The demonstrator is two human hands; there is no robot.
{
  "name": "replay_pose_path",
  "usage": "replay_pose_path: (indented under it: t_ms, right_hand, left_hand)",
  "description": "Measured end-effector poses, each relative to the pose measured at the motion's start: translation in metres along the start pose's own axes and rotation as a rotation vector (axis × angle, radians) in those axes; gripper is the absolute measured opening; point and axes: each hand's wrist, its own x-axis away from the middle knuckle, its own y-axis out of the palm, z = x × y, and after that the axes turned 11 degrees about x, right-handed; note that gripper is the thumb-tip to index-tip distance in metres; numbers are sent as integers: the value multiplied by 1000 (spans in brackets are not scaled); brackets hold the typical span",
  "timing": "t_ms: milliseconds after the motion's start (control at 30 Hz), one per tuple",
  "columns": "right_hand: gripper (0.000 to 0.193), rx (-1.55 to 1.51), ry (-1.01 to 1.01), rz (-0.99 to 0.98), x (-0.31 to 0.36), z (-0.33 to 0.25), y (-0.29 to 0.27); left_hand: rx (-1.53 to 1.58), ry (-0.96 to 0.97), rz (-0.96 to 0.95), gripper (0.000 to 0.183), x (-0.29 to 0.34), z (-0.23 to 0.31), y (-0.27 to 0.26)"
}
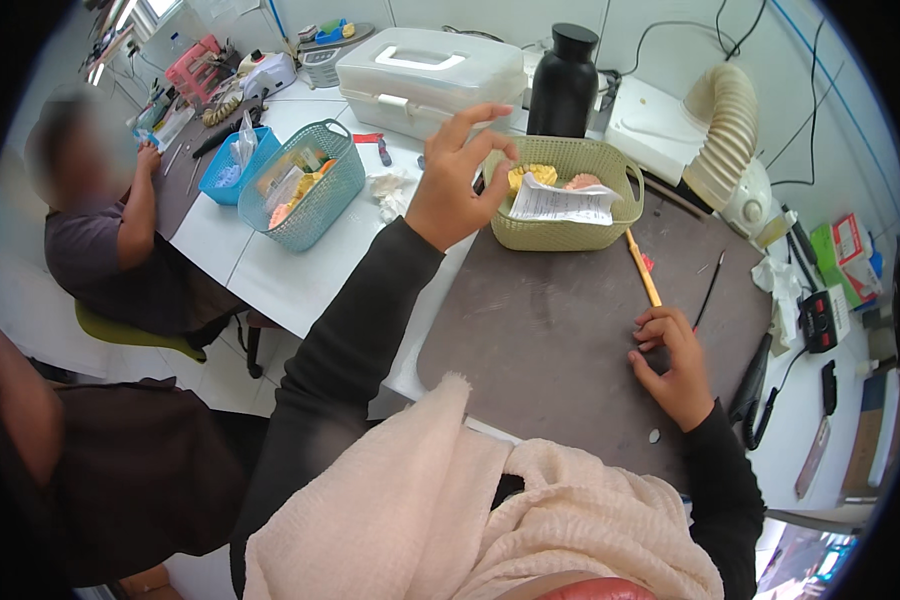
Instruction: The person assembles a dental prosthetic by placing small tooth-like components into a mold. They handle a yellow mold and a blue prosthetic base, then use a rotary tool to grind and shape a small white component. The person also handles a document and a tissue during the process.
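My left hand (pixel 458 185) is raised at the left end of an olive-green plastic basket (pixel 568 236). Its fingers are bent and apart, with nothing visible between them; whether it touches the rim I cannot tell. Inside the basket lie a yellow dental cast (pixel 532 175), a pinkish dental cast (pixel 582 182) and a creased printed sheet (pixel 565 205). Over the brown mat (pixel 540 330), my right hand (pixel 677 368) is loosely curled, thumb and fingers apart, holding nothing I can see. Just beyond its fingers is the near end of a bamboo-coloured stick (pixel 642 265).
Behind the basket stand a black bottle (pixel 564 85), a clear lidded case (pixel 430 80) and a ribbed hose (pixel 725 125). Blue baskets (pixel 315 215) sit left. A thin dark tool (pixel 711 288) and a black handpiece (pixel 753 378) lie right. A person (pixel 110 230) sits far left.
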Motion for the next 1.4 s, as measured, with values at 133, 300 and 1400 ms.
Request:
replay_pose_path:
  t_ms: [133, 300, 1400]
  right_hand:
    - [25, 180, -120, 88, -5, -30, -22]
    - [20, 326, -300, 239, -83, -54, -44]
    - [25, 113, 111, 124, -219, -31, 46]
  left_hand:
    - [10, 5, -126, 29, 2, 13, 8]
    - [-114, 43, -340, 35, 10, 11, 1]
    - [-57, 108, -314, 21, 16, -6, 6]
